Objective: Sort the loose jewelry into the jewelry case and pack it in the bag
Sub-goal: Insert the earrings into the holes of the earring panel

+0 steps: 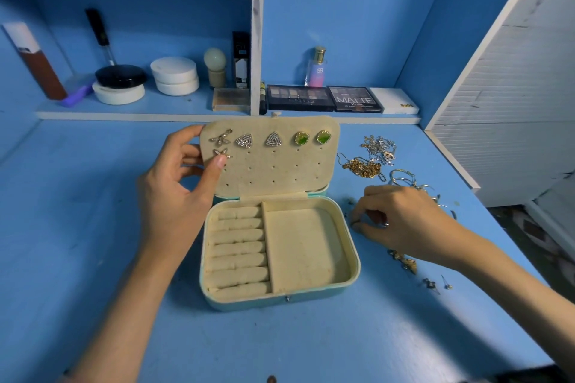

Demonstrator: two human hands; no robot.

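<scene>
Case [280, 298] sits open at mid-table [93, 227], teal shell, cream lining. Lid [280, 171] stands up at the back of the case, its peg-hole panel facing the camera.

On the panel, top row from the case's left side: flower stud [221, 137], two triangle studs [244, 140] and [273, 138], two green studs [301, 138] and [323, 136]. A second flower stud [222, 153] sits in the row below, at the left.

Left hand [183, 183] grasps the lid's left edge: fingers wrap round behind it, and the thumb lies on the front with its tip touching the lower flower stud.

Case base: ring rolls [238, 246] fill the left part, and an open tray [305, 249] takes the right part. Nothing shows in either.

Right hand [401, 221] is on the table just right of the case, knuckles up and fingers curled down. Thumb and forefinger tips meet at a small dark piece [355, 223]. Cannot tell whether it is actually gripped, or what it is.

Loose jewelry lies right of the case: silver chain [379, 146] farthest back, gold chain [362, 166] nearer, hoops [403, 176] just behind the right hand. Small gold bits [404, 261] and pins [435, 283] lie nearer the camera.

Behind the case, a shelf [186, 115] carries palettes [323, 98] and jars [175, 74].
</scene>
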